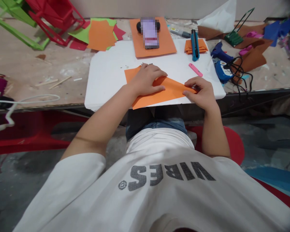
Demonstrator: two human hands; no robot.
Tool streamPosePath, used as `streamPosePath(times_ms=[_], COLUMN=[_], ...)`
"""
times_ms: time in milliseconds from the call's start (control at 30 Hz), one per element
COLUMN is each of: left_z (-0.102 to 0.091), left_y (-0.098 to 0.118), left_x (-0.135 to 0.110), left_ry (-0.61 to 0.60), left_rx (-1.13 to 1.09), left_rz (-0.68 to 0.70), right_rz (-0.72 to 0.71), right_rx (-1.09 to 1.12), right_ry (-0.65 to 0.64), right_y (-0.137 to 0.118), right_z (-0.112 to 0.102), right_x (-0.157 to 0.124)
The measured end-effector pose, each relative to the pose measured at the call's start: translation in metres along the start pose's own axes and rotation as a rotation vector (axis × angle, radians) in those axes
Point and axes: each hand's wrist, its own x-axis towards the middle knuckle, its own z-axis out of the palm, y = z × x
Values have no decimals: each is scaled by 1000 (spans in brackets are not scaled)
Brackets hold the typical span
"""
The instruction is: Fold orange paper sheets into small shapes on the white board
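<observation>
An orange paper sheet (168, 90), partly folded, lies on a white board (106, 77) at the table's near edge. My left hand (146, 79) rests on the sheet's left half, fingers stretched out and pressing it flat. My right hand (200, 91) pinches the folded right corner of the same sheet between thumb and fingers. Both hands touch the paper.
Another orange sheet (164, 42) with a phone (149, 32) on it lies behind. A blue cutter (195, 45) rests on folded orange pieces, with a pink cutter (195, 69) and blue glue gun (221, 62) at right. Coloured papers (100, 33) and red and green frames (38, 19) sit far left.
</observation>
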Motion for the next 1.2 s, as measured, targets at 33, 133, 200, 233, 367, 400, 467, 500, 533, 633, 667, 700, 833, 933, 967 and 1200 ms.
streamPosePath(times_ms=[33,133,200,233,367,400,467,500,533,633,667,700,833,933,967,1200], left_z=[0,1,1,1,0,0,-1,-2,-2,-2,-2,-2,-1,-1,0,1], left_y=[0,-1,-2,-2,-3,-3,-4,-4,-4,-3,-3,-2,-1,-1,-2,-3], left_x=[0,0,0,0,0,0,0,0,0,0,0,-1,-2,-2,-2,-1], left_ry=[-1,1,2,2,-2,-2,-2,-3,-5,-9,-4,1,4,-7,-8,8], left_rx=[7,24,31,34,32,29,22,19,16,8,4,0,-17,-18,-17,-8], left_rz=[3,9,10,10,21,26,38,45,52,74,82,89,123,145,152,192], right_rz=[6,34,61,77,150,169,202,215,226,250,254,257,282,309,319,363], right_rx=[-2,14,32,37,33,23,-9,-26,-39,-59,-60,-58,3,50,61,76], right_ry=[2,5,12,14,-24,-44,-90,-111,-131,-182,-194,-205,-248,-283,-294,-388], right_y=[0,0,0,0,-3,-5,-9,-11,-12,-14,-14,-13,-6,-2,-2,1], right_z=[0,-4,-8,-10,-20,-22,-25,-26,-27,-31,-32,-33,-39,-44,-45,-51], right_x=[0,1,3,4,9,10,13,14,16,20,22,23,30,34,35,47])
